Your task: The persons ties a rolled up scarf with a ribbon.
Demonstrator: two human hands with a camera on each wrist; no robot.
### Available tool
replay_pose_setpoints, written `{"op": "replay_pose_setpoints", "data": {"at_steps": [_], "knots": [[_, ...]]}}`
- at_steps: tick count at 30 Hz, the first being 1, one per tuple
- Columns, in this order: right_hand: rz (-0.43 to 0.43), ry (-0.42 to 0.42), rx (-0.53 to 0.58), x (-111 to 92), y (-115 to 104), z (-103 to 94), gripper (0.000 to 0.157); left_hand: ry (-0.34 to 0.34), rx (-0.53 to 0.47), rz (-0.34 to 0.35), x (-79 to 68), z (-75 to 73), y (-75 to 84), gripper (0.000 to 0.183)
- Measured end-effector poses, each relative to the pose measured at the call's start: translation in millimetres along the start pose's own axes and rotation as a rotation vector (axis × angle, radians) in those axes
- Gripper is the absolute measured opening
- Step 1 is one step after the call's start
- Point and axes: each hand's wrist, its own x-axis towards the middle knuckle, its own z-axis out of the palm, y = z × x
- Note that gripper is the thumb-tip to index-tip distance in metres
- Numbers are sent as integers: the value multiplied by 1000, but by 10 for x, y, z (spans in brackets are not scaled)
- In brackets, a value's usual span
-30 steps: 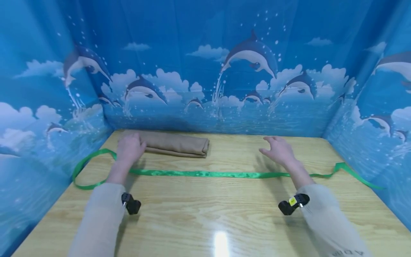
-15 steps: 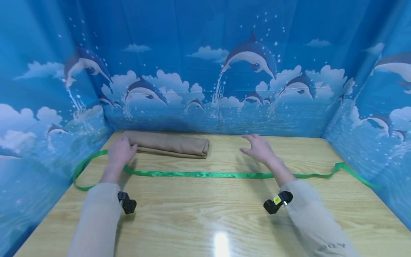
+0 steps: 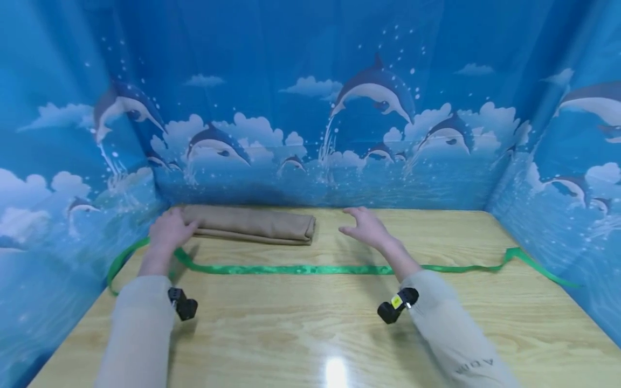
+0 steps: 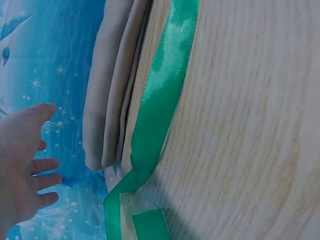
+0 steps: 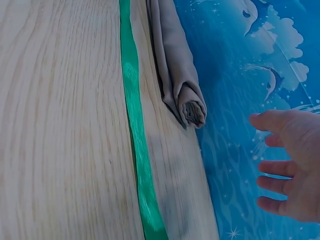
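Observation:
A rolled brown cloth (image 3: 252,223) lies along the far edge of the table, left of centre. Beside its left end is my left hand (image 3: 170,231), fingers extended; the left wrist view shows a gap between that hand (image 4: 25,170) and the cloth (image 4: 112,90). My right hand (image 3: 366,229) hovers to the right of the roll's other end, thumb and fingers spread and holding nothing. In the right wrist view the coiled end of the cloth (image 5: 192,112) faces the hand (image 5: 295,165). A green ribbon (image 3: 291,269) stretches across the table in front of the cloth, passing under both forearms.
The wooden table (image 3: 271,323) is bounded by a blue dolphin-print curtain (image 3: 271,134) at the back and both sides. At the left the ribbon (image 4: 152,225) loops back on itself; its right tail (image 3: 538,267) reaches the right table edge.
My right hand has moved left toward the right end of the rolled cloth. My left hand has shifted left, from over the cloth to its left end. Cloth and ribbon stay in place.

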Motion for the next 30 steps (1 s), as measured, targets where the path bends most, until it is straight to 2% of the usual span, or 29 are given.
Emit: {"op": "replay_pose_setpoints", "data": {"at_steps": [8, 14, 21, 30], "knots": [[-22, -25, 16, 95, -83, 123, 56, 2, -10, -6, -12, 38, 6, 86], [-60, -34, 26, 166, -123, 199, 55, 9, -19, -10, 68, 110, -43, 95], [-74, -43, 62, 222, -143, 269, 53, -68, -37, -14, 139, 98, -89, 100], [-57, -52, 66, 332, -301, 379, 51, -188, -67, -19, 211, 78, -78, 99]]}}
